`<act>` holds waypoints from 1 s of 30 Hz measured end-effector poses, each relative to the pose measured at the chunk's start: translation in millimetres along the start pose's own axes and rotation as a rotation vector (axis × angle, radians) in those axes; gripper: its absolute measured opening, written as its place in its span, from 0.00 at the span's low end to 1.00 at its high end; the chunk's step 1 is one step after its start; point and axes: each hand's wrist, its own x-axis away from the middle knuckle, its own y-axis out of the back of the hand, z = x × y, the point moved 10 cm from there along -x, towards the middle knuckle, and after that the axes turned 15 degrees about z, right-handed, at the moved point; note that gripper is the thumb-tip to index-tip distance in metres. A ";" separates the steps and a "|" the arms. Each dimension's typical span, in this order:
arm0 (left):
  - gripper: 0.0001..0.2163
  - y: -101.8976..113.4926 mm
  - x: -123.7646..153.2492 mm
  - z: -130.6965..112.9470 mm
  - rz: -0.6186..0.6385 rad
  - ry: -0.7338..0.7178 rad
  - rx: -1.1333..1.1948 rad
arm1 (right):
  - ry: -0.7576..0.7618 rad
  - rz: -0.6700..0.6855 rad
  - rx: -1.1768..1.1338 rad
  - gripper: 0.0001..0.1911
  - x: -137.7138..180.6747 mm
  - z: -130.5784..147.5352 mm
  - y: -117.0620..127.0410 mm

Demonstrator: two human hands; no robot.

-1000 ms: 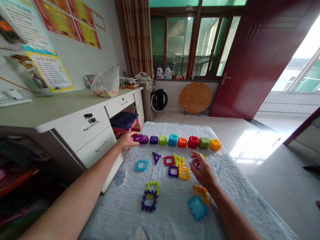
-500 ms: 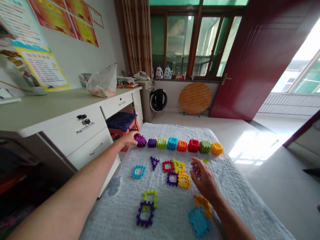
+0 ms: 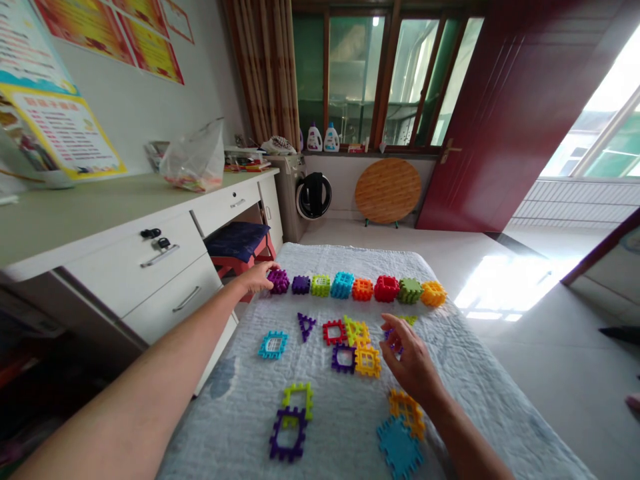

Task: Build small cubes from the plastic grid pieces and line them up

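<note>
At the left end of a row of block cubes, my left hand (image 3: 257,277) has its thumb and fingers closed on the side of a purple block cube (image 3: 279,281). A dark purple cube (image 3: 301,285), a lime cube (image 3: 321,286) and a blue cube (image 3: 343,285) stand to its right. My right hand (image 3: 407,350) is held over the cloth with fingers loosely bent and apart, nothing in them. It partly hides a purple piece (image 3: 393,342). Close by on its left lie a yellow square piece (image 3: 367,371) and a purple square frame (image 3: 344,371).
The row continues with orange (image 3: 363,289), red (image 3: 387,289), green (image 3: 410,291) and yellow (image 3: 433,293) cubes. Loose pieces lie nearer: a blue window piece (image 3: 264,345), a purple triangle (image 3: 301,328), a purple frame (image 3: 274,437) and a blue panel (image 3: 400,448). A desk (image 3: 100,213) stands left.
The view has shifted slightly. Both hands keep nearly the same places and poses, and the cubes and loose pieces lie as before.
</note>
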 end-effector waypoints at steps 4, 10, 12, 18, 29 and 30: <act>0.31 10.3 6.6 -11.3 -0.063 0.004 -0.079 | 0.008 -0.011 -0.006 0.22 0.3 2.2 2.4; 0.26 9.7 37.0 -87.0 -0.259 -0.162 -0.329 | 0.014 -0.027 -0.009 0.22 0.1 6.2 4.3; 0.23 -11.9 49.9 -121.3 -0.254 -0.254 -0.357 | 0.018 -0.019 -0.014 0.22 -0.4 6.9 2.6; 0.19 -123.0 73.6 -190.2 0.107 -0.431 -0.395 | 0.021 -0.018 -0.019 0.19 -0.5 5.0 -0.7; 0.07 -148.1 84.9 -181.1 0.114 -0.226 -0.427 | 0.010 -0.052 -0.024 0.17 0.7 0.3 1.2; 0.07 -146.0 87.4 -181.5 0.105 -0.213 -0.408 | 0.021 -0.048 -0.018 0.17 1.1 4.3 1.5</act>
